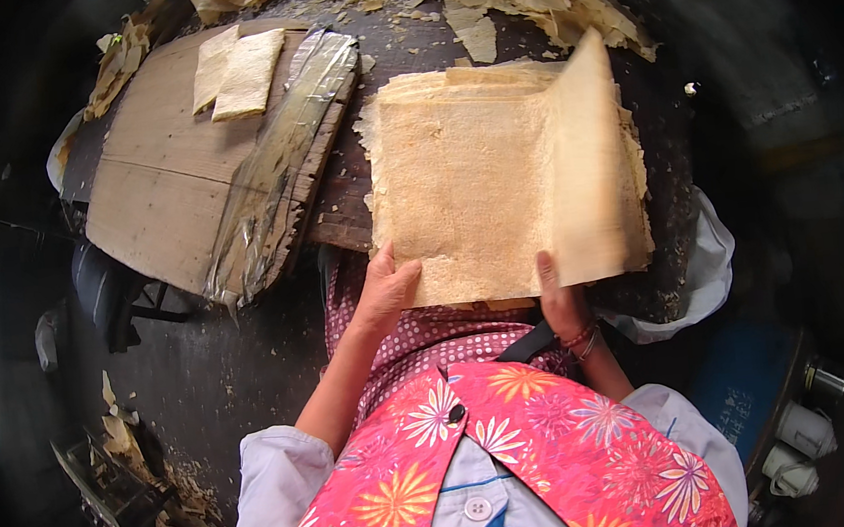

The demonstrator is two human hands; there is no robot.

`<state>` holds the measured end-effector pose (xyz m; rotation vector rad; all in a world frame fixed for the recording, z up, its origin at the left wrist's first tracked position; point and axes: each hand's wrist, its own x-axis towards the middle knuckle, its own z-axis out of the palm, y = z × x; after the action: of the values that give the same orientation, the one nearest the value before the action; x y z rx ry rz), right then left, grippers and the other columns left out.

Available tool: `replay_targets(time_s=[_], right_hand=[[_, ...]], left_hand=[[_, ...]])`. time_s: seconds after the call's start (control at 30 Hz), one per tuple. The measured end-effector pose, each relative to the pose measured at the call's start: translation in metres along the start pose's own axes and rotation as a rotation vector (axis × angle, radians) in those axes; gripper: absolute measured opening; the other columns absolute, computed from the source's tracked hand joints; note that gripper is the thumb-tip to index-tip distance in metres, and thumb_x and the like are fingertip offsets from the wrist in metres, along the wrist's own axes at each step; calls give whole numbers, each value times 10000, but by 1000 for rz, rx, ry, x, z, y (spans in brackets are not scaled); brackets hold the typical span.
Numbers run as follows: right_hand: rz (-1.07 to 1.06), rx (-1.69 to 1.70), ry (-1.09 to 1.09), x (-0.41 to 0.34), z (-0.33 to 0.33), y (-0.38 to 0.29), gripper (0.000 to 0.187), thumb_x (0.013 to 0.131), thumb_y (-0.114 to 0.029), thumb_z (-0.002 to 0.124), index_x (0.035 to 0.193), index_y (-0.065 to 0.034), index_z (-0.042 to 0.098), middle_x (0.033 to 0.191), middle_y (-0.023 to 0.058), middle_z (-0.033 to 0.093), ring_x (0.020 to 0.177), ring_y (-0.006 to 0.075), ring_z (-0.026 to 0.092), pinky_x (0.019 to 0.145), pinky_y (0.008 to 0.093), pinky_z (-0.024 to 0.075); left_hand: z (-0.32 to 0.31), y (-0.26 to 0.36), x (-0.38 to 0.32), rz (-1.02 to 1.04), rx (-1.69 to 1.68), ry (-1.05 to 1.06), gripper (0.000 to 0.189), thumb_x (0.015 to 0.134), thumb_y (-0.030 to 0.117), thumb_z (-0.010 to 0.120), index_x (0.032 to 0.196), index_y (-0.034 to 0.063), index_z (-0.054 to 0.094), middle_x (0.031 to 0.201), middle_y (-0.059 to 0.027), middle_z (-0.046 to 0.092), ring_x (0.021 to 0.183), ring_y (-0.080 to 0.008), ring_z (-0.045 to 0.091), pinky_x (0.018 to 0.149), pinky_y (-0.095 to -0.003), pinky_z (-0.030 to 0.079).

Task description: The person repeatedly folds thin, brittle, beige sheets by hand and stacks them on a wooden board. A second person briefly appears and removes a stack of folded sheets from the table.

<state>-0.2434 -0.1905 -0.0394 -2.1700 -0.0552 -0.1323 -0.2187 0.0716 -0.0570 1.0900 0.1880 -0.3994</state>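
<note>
A thin tan sheet [467, 177] with a rough surface lies on a stack of similar sheets [503, 76] in front of me. My left hand [389, 287] grips its near left corner, thumb on top and fingers hidden beneath. At its near edge, to the right, is my right hand [564, 300], its thumb on the sheet by a crease and its other fingers mostly hidden below. The sheet's right part [587, 166] stands folded up and is blurred. Two small folded pieces [249, 75] of like material rest on a wooden board to the left.
The worn wooden board [164, 150] has clear plastic film [277, 156] along its right edge. Torn scraps [550, 4] and crumbs litter the dark table [395, 47]. A white plastic bag [708, 261] hangs at the right edge. A blue cylinder [738, 386] is at lower right.
</note>
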Motion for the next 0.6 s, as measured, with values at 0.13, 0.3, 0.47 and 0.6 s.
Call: replay_targets(time_s=[0.13, 0.3, 0.47, 0.6], right_hand=[[-348, -494, -239, 12, 12, -34, 776, 785, -20, 517, 1507, -40, 236, 1561, 241, 141, 1420, 523, 56, 1153, 573, 96], [-387, -828, -369, 11, 27, -14, 794, 828, -344, 621, 1477, -30, 286, 1542, 245, 184, 1407, 534, 89, 1126, 629, 105], [-284, -447, -532, 67, -7, -47, 1080, 749, -719, 604, 1494, -30, 234, 1552, 249, 165, 1430, 490, 58, 1150, 575, 123], [-374, -813, -78, 134, 44, 19, 974, 875, -698, 423, 1511, -5, 172, 1583, 208, 110, 1466, 384, 63, 1176, 518, 107]], left_hand=[[-8, -3, 4, -80, -134, 118, 527, 980, 298, 548, 1383, -12, 412, 1296, -100, 545, 1128, -165, 553, 979, -305, 434], [8, 9, 2, -80, -1, 107, 504, 981, 235, 539, 1384, -31, 391, 1310, -120, 532, 1156, -182, 551, 1009, -324, 435], [2, 3, 3, -19, -79, 55, 493, 944, 49, 541, 1392, -44, 358, 1299, -124, 538, 1150, -171, 552, 986, -302, 451], [3, 2, 9, -28, 11, 26, 464, 945, 41, 522, 1380, -44, 384, 1269, -113, 559, 1134, -166, 556, 975, -299, 451]])
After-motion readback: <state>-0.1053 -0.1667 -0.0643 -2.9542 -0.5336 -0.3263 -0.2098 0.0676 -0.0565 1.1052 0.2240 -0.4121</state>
